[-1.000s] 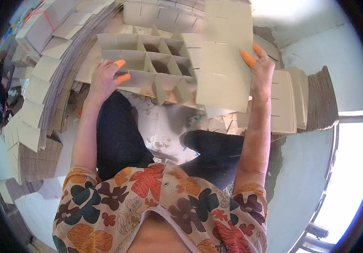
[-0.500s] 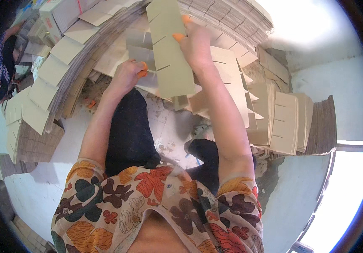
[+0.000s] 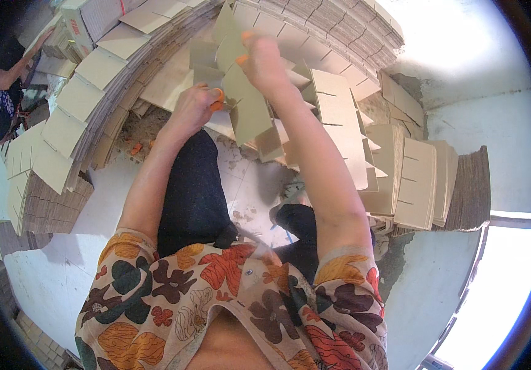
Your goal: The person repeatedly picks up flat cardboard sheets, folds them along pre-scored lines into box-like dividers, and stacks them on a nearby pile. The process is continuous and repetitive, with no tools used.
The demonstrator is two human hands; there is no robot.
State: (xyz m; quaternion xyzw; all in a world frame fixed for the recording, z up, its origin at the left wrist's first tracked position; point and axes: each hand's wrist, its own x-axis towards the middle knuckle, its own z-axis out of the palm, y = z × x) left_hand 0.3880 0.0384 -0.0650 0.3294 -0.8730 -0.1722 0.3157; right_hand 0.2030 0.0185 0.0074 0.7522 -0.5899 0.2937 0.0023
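A long slotted cardboard strip (image 3: 240,102) stands tilted in front of me, with shorter cardboard cross pieces (image 3: 205,54) jutting out on its left. At its upper right edge my right hand (image 3: 263,66), somewhat blurred, is closed on the strip; orange covers show on its fingertips. My left hand (image 3: 192,108) is closed just left of the strip, its orange-covered thumb and finger pinching the edge of a cross piece; the grip itself is partly hidden. Close by my right forearm is a set of interlocked cardboard dividers (image 3: 339,114) with slots and pointed corners.
Stacked cardboard strips (image 3: 80,111) curve along the left, and more stacks (image 3: 339,24) rise at the back. Slotted bundles (image 3: 416,179) stand at right by the wall. Another person's arm (image 3: 16,74) shows at far left. Orange scraps (image 3: 136,148) lie on the floor.
The long strip has turned more edge-on and dropped slightly among the cross pieces. My right hand has moved left with it; my left hand has shifted slightly right.
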